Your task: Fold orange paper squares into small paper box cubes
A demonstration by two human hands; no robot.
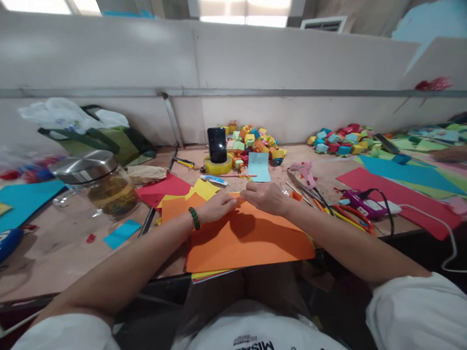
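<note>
pale wall panels (96, 52) across the upper frame, grey metal rail (253, 93) running along them, bright windows (222, 2) at top centre and upper left, pinkish-brown tabletop (62, 249) below

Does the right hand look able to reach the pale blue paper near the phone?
Probably yes: the right hand sits just in front of the pale blue paper, and nothing visible blocks it, though the hand is busy at the orange paper.
</note>
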